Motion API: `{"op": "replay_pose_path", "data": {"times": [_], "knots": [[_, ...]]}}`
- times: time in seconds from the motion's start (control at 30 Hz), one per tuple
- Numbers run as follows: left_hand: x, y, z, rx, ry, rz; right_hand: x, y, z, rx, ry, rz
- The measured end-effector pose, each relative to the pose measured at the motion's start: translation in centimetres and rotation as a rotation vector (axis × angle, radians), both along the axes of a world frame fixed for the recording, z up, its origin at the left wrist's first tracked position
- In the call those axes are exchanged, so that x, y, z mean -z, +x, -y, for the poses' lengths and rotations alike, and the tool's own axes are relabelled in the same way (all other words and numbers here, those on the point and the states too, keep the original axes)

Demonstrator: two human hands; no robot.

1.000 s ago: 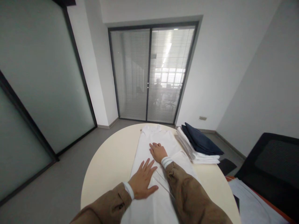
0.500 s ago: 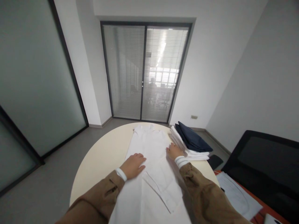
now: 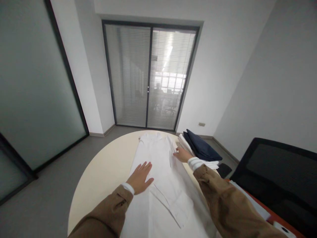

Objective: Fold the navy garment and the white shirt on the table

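Big stuff first: glass door point(image 3: 149, 76), shut, blinds behind it, beyond the round cream bench point(image 3: 106, 175). The black mesh chair point(image 3: 279, 178) stood off to my right.

White shirt point(image 3: 164, 180) next. It lay on the bench right in front of me, spread long and mostly flat, near part running out of view at the bottom. Step, as far as I could judge: adjusting and straightening the shirt's right side as part of folding. Next move seemed to call for an even pull along that side, body pinned, wrinkles pressed out. Long axis ran away from me, roughly toward the glass door; collar point(image 3: 151, 135) pointed to the far rim, tail end toward me. What looked like a sleeve point(image 3: 164, 198) lay lengthwise over the body, its end my way.

Dark blue cloth point(image 3: 203, 147), folded, sat on folded white cloth point(image 3: 213, 164), just right of the shirt's far half.

Hands last. Left grip point(image 3: 140, 178): open, palm down on the shirt's left side, fingers spread, holding nothing. Right grip point(image 3: 183, 154): fingers curled, seemingly closed in a pinch on the shirt's right edge; exact fingertip contact too small to make out.
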State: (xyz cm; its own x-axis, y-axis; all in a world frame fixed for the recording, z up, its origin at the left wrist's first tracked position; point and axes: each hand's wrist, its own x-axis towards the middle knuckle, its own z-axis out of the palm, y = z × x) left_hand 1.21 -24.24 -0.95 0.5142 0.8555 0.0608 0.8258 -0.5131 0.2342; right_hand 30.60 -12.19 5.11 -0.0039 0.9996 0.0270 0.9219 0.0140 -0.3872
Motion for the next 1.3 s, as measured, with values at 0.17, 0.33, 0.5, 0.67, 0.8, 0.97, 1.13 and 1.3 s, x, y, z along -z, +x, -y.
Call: {"op": "replay_pose_path", "data": {"times": [0.17,0.33,0.5,0.67,0.8,0.97,1.13,1.3], "knots": [[0.2,-0.1,-0.1,0.008,0.008,0.024,-1.7,-4.3,0.5,-0.100,-0.207,-0.167],[0.4,-0.3,-0.3,0.017,0.021,0.041,-0.1,-8.1,0.8,-0.163,-0.292,-0.262],[0.6,-0.3,-0.4,0.025,0.031,0.059,2.2,-9.5,1.8,-0.215,-0.310,-0.273],[0.5,-0.3,-0.3,0.028,0.033,0.074,3.2,-9.3,2.4,-0.290,-0.353,-0.297],[0.6,-0.4,-0.4,0.034,0.037,0.081,2.8,-8.0,2.7,-0.515,-0.344,-0.258],[0.8,-0.5,-0.5,0.051,0.063,0.108,2.0,-7.0,3.7,-0.818,0.011,0.179],[0.5,-0.3,-0.3,0.066,0.054,0.106,1.4,-8.4,4.2,-0.734,0.097,0.450],[0.3,-0.2,-0.2,0.064,0.057,0.117,1.2,-10.3,3.9,-0.627,0.160,0.495]]}}
